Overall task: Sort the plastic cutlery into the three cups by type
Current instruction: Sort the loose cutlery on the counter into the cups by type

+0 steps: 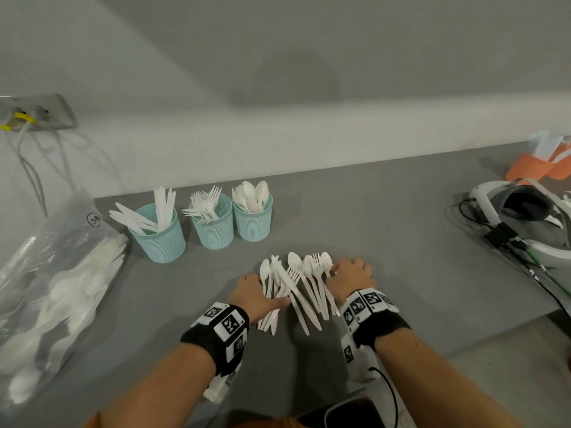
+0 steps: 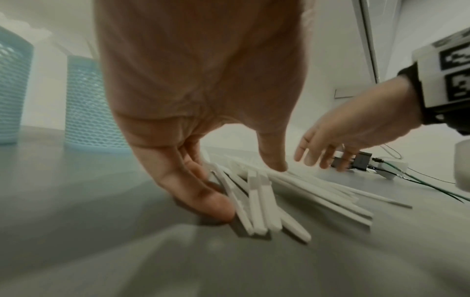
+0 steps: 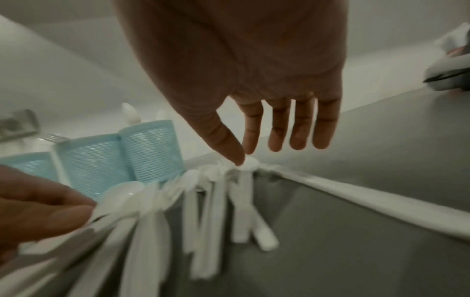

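A fanned pile of white plastic cutlery [image 1: 296,285] lies on the grey table, spoons, forks and knives mixed. My left hand [image 1: 256,293] rests flat on the pile's left side, its thumb [image 2: 272,158] and fingers [image 2: 201,193] straight against the handles [image 2: 257,203]. My right hand [image 1: 350,274] lies open at the pile's right edge, its thumb tip [image 3: 235,152] touching a spoon bowl [image 3: 250,163]. Three teal mesh cups stand behind: knives [image 1: 160,230], forks [image 1: 213,222], spoons [image 1: 253,216].
A clear bag [image 1: 55,288] of more white cutlery lies at the left. A white headset with cables [image 1: 519,217] and an orange holder [image 1: 540,168] sit at the right. Cables hang from a wall plate [image 1: 37,112]. A dark phone-like device [image 1: 355,412] lies near me.
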Demonstrator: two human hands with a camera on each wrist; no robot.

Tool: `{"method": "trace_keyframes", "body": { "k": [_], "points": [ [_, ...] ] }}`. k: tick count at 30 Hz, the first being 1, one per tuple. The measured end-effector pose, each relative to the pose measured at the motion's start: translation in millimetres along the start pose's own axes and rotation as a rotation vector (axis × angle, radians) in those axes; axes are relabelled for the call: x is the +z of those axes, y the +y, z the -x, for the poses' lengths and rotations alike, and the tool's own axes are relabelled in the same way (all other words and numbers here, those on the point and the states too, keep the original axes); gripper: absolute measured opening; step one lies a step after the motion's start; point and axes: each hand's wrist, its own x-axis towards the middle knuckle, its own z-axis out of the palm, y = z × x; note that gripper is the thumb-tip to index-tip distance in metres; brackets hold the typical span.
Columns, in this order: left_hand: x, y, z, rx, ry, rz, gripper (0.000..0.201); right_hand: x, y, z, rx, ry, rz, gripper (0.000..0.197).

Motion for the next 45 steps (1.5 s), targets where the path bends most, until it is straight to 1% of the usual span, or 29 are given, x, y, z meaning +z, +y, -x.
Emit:
{"method": "trace_keyframes", "body": {
  "k": [2, 4, 8, 10, 13, 15, 17, 18, 19, 21, 23, 26, 28, 30, 31, 33, 35, 37, 40, 43, 45],
  "points": [
    [1.8, 5.5, 0.0, -0.007, 0.017, -0.002, 0.089, 0.3, 11.3, -1.1, 0.089, -0.039, -0.005, 0.041],
    [4.5, 10.0, -0.6, -0.007, 0.022, 0.031, 0.091, 2.4, 14.8, -0.6, 0.094, -0.105, -0.039, 0.045],
    [9.2, 17.1, -2.9, -0.024, -0.004, 0.046, 0.096, 7.3, 2.0, 3.8, -0.031, -0.162, -0.159, 0.042],
    [10.6, 19.1, -4.1, -0.015, -0.020, 0.041, 0.095, 10.4, -7.8, 6.8, -0.107, -0.189, -0.205, 0.040],
    [11.7, 22.1, -5.7, 0.018, -0.046, 0.023, 0.095, 14.8, -17.6, 7.3, -0.182, -0.279, -0.255, 0.033],
    [14.4, 24.2, -6.7, 0.038, -0.056, -0.057, 0.105, 15.9, -18.9, 4.3, -0.170, -0.381, -0.350, 0.038],
    [18.2, 26.3, -7.1, 0.030, -0.003, -0.171, 0.120, 14.2, -18.0, -1.7, -0.111, -0.449, -0.421, 0.039],
    [20.2, 28.5, -6.6, 0.013, 0.030, -0.221, 0.124, 13.2, -16.6, -5.7, -0.087, -0.437, -0.430, 0.035],
    [21.8, 31.3, -5.1, -0.004, 0.056, -0.272, 0.123, 11.4, -15.5, -9.7, -0.069, -0.390, -0.421, 0.031],
    [25.5, 36.9, -2.4, -0.024, 0.090, -0.347, 0.119, 6.4, -13.5, -18.3, -0.034, -0.278, -0.393, 0.032],
    [25.1, 43.3, 0.1, -0.005, 0.092, -0.387, 0.112, 2.6, -11.7, -25.5, -0.027, -0.259, -0.390, 0.043],
    [21.1, 44.9, -3.5, 0.042, 0.061, -0.431, 0.100, -4.5, -12.7, -32.6, -0.121, -0.232, -0.273, 0.061],
    [17.4, 41.9, -8.4, 0.080, 0.044, -0.466, 0.094, -10.2, -16.3, -32.7, -0.203, -0.262, -0.186, 0.069],
    [13.4, 38.8, -12.9, 0.118, 0.020, -0.496, 0.090, -13.9, -21.6, -30.8, -0.299, -0.346, -0.072, 0.076],
    [11.6, 37.7, -15.2, 0.130, 0.010, -0.508, 0.088, -13.8, -23.9, -30.2, -0.330, -0.369, -0.026, 0.078],
    [9.5, 36.6, -19.8, 0.145, -0.008, -0.540, 0.084, -11.2, -27.6, -29.8, -0.345, -0.383, 0.006, 0.081],
    [7.9, 36.8, -22.1, 0.154, -0.018, -0.574, 0.079, -5.8, -31.4, -26.9, -0.371, -0.374, 0.083, 0.079],
    [6.5, 36.0, -26.0, 0.164, -0.027, -0.580, 0.075, -0.2, -35.3, -23.6, -0.379, -0.350, 0.142, 0.072],
    [2.6, 33.0, -30.0, 0.183, -0.021, -0.546, 0.069, 5.6, -39.8, -21.5, -0.356, -0.305, 0.097, 0.066],
    [1.5, 29.2, -29.2, 0.189, 0.001, -0.450, 0.050, 9.2, -41.1, -21.6, -0.351, -0.300, 0.096, 0.063],
    [2.1, 27.3, -27.2, 0.201, 0.012, -0.432, 0.039, 9.1, -42.0, -20.4, -0.356, -0.302, 0.088, 0.059]
  ]
}}
